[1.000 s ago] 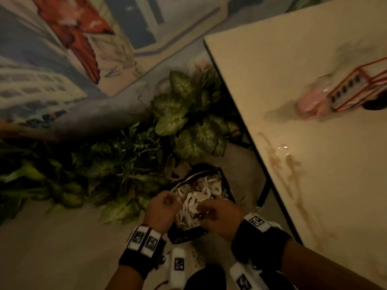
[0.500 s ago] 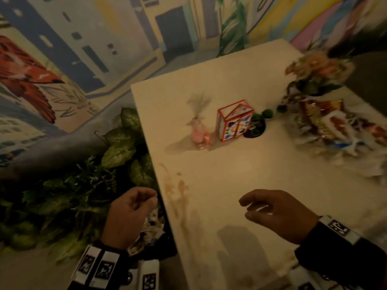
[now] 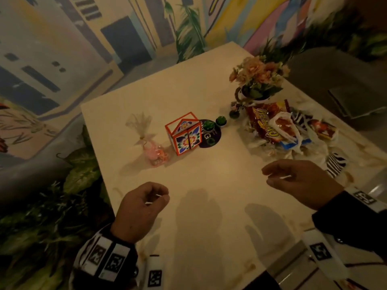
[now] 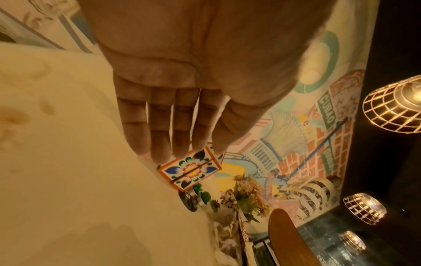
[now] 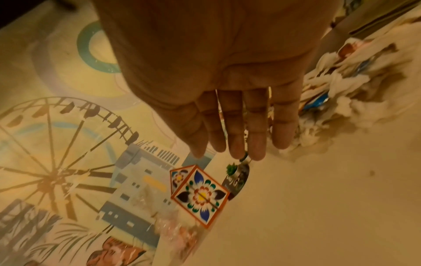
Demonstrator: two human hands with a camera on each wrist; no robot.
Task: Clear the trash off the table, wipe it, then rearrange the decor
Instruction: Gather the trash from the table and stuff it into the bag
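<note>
Table [image 3: 209,174]: a pale square top filling the middle of the head view, showing brownish smears along its 7 o'clock edge and near the 5 o'clock corner.
Wall mural [image 3: 62,49]: painted buildings and leaves running behind the table from 9 to 1 o'clock.
Foliage [image 3: 52,206]: dark green leaves sitting below the table's left edge, at 8 o'clock.
Trash pile [image 3: 278,126]: an orange snack bag, white plastic bag, crumpled tissues and other wrappers lying together at 3 o'clock on the table, touching the flower pot's base.
Flower pot [image 3: 258,80]: peach flowers standing upright at 1 o'clock, just behind the trash pile.
House box [image 3: 184,132]: an orange-edged box with a blue flower print standing at the table's centre, partly covering a dark round coaster [image 3: 211,135].
Candy pouch [image 3: 155,151]: a clear tied pouch with pink contents lying just beside the house box at its 9 o'clock.
Small cacti [image 3: 221,120]: tiny green pots lining up between the house box and the flower pot.
Left hand [image 3: 140,208]: hovering over the table's 7 o'clock edge, holding nothing; fingers are looking loosely bent from above, nearly straight in the wrist view.
Right hand [image 3: 301,178]: hovering at 4 o'clock, near the trash pile but apart from it, fingers relaxed and holding nothing.
</note>
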